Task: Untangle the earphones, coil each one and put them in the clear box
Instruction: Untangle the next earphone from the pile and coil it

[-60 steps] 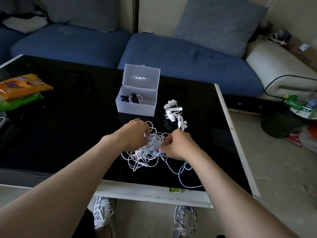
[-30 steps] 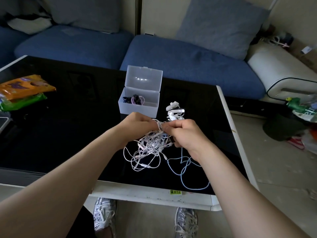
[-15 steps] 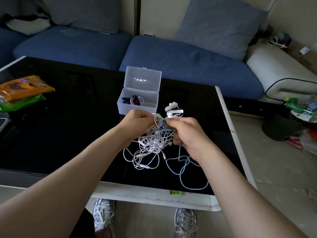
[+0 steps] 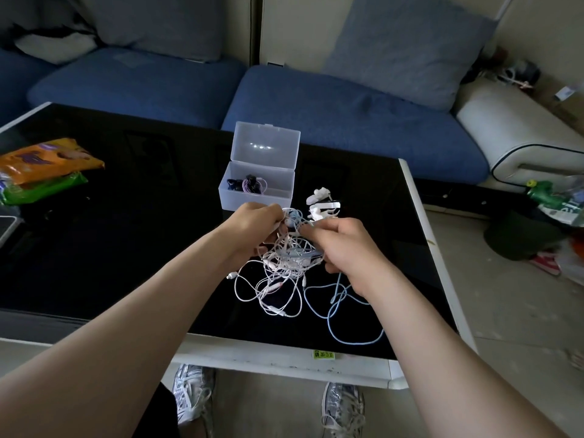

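With left hand [image 4: 256,226] and right hand [image 4: 343,245] fingers pinched on the earphones [image 4: 284,276], a hard tug could tighten knots or bump the box [image 4: 256,199] at 12 o'clock.

The single head-worn view looks forward and down, close above the left hand [image 4: 252,227] and right hand [image 4: 343,245] at a black table [image 4: 94,248], sofa [image 4: 316,115] beyond.

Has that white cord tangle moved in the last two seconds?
Yes. The left hand and right hand have lifted the tangle toward the clear box.
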